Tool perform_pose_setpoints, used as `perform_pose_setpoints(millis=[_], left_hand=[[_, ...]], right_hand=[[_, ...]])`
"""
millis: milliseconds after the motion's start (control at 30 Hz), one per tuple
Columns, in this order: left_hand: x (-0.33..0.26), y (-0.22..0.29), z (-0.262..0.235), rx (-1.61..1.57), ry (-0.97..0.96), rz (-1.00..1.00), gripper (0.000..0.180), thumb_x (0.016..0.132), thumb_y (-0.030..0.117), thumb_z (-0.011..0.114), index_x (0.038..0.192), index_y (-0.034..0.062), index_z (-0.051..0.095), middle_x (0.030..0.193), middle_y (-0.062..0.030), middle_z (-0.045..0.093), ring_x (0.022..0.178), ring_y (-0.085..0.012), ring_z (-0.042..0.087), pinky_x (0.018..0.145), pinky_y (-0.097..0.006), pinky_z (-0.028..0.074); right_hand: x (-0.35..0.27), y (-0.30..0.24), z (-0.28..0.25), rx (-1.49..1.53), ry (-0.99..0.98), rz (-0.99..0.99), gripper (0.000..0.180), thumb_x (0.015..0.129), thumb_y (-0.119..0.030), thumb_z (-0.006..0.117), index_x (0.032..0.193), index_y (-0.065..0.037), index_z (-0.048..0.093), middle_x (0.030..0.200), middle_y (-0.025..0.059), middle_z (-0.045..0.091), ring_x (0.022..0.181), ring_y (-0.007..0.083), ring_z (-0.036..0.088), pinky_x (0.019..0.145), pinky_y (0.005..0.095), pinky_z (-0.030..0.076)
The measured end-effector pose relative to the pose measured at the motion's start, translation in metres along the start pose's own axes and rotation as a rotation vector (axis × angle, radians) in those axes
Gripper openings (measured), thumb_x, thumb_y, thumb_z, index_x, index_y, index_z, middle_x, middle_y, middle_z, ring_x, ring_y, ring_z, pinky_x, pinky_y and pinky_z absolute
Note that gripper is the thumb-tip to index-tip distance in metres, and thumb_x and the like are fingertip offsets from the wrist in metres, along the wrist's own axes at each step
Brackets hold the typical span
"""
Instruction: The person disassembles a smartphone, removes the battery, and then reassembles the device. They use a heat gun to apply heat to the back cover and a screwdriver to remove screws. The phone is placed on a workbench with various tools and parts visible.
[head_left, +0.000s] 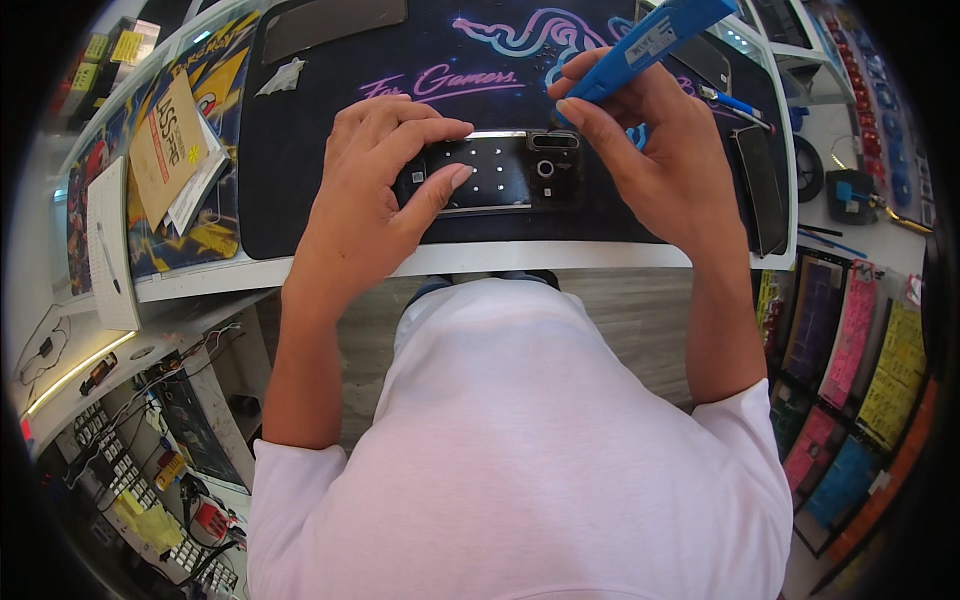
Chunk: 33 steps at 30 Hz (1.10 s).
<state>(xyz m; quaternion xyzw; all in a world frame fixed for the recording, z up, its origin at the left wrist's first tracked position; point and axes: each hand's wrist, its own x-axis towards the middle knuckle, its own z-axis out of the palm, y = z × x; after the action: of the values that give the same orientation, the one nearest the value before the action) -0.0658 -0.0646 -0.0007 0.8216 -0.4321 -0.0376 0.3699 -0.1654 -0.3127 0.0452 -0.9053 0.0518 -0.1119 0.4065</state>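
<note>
"On the dark mat (295,205) atop the white worktop (460,257), where was the phone (515,180)?"

"It lay toward the near side, its long silver edges running left to right, with a round camera ring (545,169) toward its right end. A person's left hand (365,185) held its left part, thumb over the face, index finger at the far edge."

"And the right hand (668,150)?"

"Its thumb and fingers pinched the lower end of a blue tool (645,50) just beside the phone's far right corner. Whether the tip touched could not be told."

"What surrounded them?"

"To the right lay a slim blue pen-like item (738,105) and, nearer, a dark flat panel (757,190). At far left, a crumpled white scrap (283,77) sat near a larger dark panel (335,25). Left of the mat, a tan envelope (172,150) overlapped white papers (200,185), beside a white pad (120,305) bearing a pen (107,258)."
</note>
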Motion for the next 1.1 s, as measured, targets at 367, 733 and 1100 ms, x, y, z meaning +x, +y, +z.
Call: perform_pose_setpoints(millis=[367, 733, 1100], left_hand=[[-0.005, 0.013, 0.010, -0.011, -0.003, -0.004, 0.041, 0.087, 0.019, 0.085, 0.126, 0.0122, 0.075, 0.130, -0.0052, 0.066, 0.135, -0.0301, 0.049, 0.117, -0.044, 0.038], [0.000, 0.009, 0.006, -0.006, 0.016, 0.026, 0.033, 0.091, 0.019, 0.081, 0.123, 0.0107, 0.075, 0.128, -0.0056, 0.066, 0.134, -0.0308, 0.050, 0.117, -0.045, 0.037], [0.017, 0.015, 0.001, 0.067, 0.018, 0.061, 0.030, 0.094, 0.017, 0.078, 0.124, 0.0127, 0.077, 0.130, -0.0044, 0.067, 0.139, -0.0309, 0.049, 0.118, -0.044, 0.038]], right_hand=[[0.000, -0.002, 0.002, -0.028, 0.009, 0.014, 0.025, 0.101, -0.020, 0.076, 0.121, -0.006, 0.072, 0.108, 0.0033, 0.080, 0.089, 0.0115, 0.074, 0.080, 0.0280, 0.057], [-0.001, -0.002, 0.002, -0.018, 0.017, 0.025, 0.022, 0.101, -0.017, 0.076, 0.120, -0.006, 0.071, 0.105, 0.0028, 0.079, 0.088, 0.0116, 0.074, 0.080, 0.0274, 0.056], [0.000, 0.003, -0.007, 0.072, -0.042, -0.030, 0.028, 0.101, -0.015, 0.075, 0.127, -0.005, 0.069, 0.112, 0.0058, 0.080, 0.097, 0.0151, 0.075, 0.089, 0.0309, 0.058]])
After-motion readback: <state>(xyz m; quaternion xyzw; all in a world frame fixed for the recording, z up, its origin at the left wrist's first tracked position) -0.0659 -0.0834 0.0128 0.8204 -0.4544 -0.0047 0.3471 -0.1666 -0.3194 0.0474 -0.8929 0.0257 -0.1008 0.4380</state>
